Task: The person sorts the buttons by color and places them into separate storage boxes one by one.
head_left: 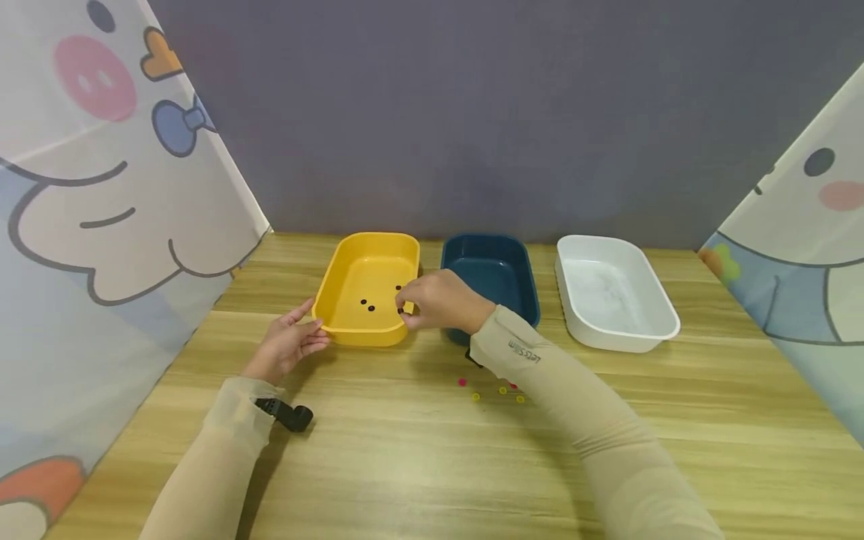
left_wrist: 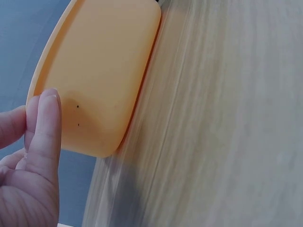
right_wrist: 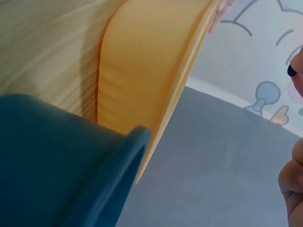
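Note:
My left hand (head_left: 286,345) pinches the near left corner of the yellow tray (head_left: 358,337), thumb at the rim and fingers against the outer wall, as the left wrist view also shows. Over the tray's near right corner, my right hand (head_left: 442,300) pinches a small black button (right_wrist: 291,71) between thumb and fingertip. Inside the tray lie a few more black buttons (head_left: 371,308). Below the right forearm, several small red and yellow buttons (head_left: 475,397) are scattered on the wooden table (head_left: 378,465), some partly hidden by the sleeve.
Right of the yellow tray stands a dark blue tray (head_left: 489,244), partly covered by the right hand and wrist. Farther right is a white tray (head_left: 617,341). A grey wall (head_left: 472,112) rises behind the table, with cartoon-printed cloth (head_left: 121,225) on both sides.

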The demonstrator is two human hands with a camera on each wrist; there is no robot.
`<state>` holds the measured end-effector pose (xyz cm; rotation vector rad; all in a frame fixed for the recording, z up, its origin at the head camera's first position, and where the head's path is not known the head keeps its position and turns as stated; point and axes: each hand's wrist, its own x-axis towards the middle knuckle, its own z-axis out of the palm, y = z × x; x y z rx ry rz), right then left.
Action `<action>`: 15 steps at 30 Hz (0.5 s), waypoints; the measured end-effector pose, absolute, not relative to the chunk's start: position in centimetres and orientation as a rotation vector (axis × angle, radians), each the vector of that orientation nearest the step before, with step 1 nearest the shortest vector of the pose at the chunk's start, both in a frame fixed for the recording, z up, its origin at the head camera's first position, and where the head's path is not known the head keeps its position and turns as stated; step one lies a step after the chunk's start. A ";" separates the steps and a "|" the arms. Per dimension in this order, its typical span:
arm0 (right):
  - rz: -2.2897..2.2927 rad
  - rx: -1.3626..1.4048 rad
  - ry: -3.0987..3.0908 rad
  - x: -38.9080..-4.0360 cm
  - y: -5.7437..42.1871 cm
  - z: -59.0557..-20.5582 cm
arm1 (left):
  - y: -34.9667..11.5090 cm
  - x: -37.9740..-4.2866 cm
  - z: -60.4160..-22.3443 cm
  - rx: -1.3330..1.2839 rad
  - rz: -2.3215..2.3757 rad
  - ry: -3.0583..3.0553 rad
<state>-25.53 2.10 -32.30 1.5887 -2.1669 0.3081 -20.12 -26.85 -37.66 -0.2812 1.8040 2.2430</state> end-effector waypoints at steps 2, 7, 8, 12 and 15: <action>0.300 1.571 -2.189 -25.7 2.0 -32.1 | -26.8 -20.1 -37.6 -0.284 2.234 1.820; 0.262 1.563 -2.210 -25.9 1.7 -31.6 | -26.8 -20.0 -37.6 -0.279 2.223 1.852; 0.252 1.566 -2.205 -25.9 1.6 -31.5 | -26.8 -20.0 -37.6 -0.279 2.222 1.855; 0.196 1.578 -2.174 -25.9 1.4 -31.2 | -26.7 -20.1 -37.5 -0.282 2.197 1.881; 0.171 1.583 -2.184 -26.1 1.0 -31.2 | -26.7 -20.1 -37.6 -0.273 2.181 1.898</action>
